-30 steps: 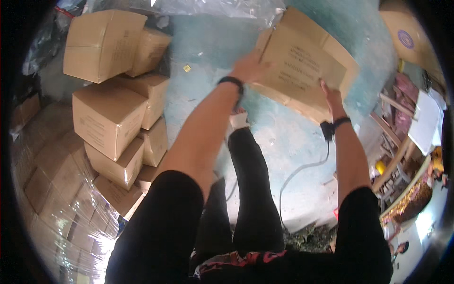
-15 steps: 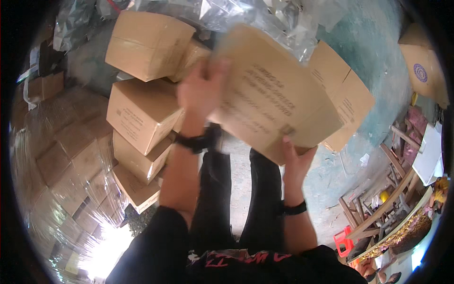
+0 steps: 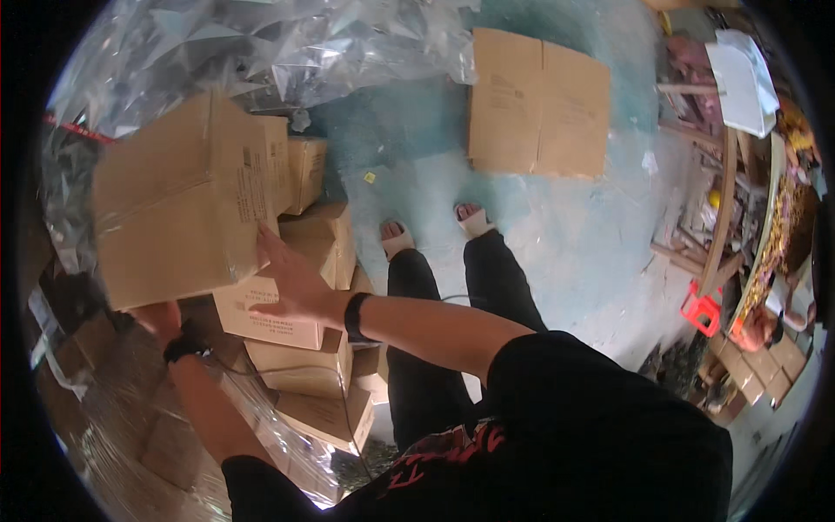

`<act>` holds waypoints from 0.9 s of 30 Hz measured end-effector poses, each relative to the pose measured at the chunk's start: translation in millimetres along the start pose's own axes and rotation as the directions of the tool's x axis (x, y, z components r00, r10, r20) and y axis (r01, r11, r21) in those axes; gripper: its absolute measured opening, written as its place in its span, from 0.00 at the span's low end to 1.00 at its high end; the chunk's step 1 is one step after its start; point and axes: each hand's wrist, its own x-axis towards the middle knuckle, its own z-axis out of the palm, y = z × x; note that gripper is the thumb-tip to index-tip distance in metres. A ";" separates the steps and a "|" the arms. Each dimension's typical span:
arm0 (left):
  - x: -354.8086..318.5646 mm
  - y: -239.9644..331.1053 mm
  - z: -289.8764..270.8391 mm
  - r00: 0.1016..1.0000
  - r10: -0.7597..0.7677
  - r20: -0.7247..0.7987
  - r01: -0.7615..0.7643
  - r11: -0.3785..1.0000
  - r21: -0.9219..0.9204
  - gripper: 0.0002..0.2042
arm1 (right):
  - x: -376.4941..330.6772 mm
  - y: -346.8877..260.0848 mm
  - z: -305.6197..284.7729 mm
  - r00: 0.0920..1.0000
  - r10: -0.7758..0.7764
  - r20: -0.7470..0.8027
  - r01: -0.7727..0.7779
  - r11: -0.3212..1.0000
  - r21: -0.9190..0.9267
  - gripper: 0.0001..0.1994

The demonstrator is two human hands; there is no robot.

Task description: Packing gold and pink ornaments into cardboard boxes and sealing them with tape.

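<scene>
A large taped cardboard box point(image 3: 161, 204) is between my two hands at the left, at the top of a stack. My left hand point(image 3: 159, 320) is closed round its lower near edge, with the fingers partly hidden by the box. My right hand point(image 3: 300, 283) presses against the right side, thumb and fingers spread along the cardboard. Just below that hand stands a printed carton point(image 3: 271, 320), with another carton point(image 3: 300, 364) under it. Whether the large box rests on the stack or is held above it, I cannot tell.
A flattened cardboard sheet point(image 3: 539, 104) lies on the floor at the upper right. Crumpled clear plastic point(image 3: 348, 52) covers the upper left. Wrapped cartons point(image 3: 174, 444) fill the lower left. Wooden furniture frames point(image 3: 722, 200) and a red stool point(image 3: 701, 309) stand at the right.
My hands have moved from the middle to the far left, and the printed cardboard is no longer held in the middle. The view has turned, showing more floor and my feet.
</scene>
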 end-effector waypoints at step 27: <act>-453.7 565.1 213.9 -0.201 0.147 0.969 0.938 0.315 0.147 0.18 | -40.0 455.9 -564.7 0.513 0.316 -0.798 -0.858 0.178 -0.481 0.46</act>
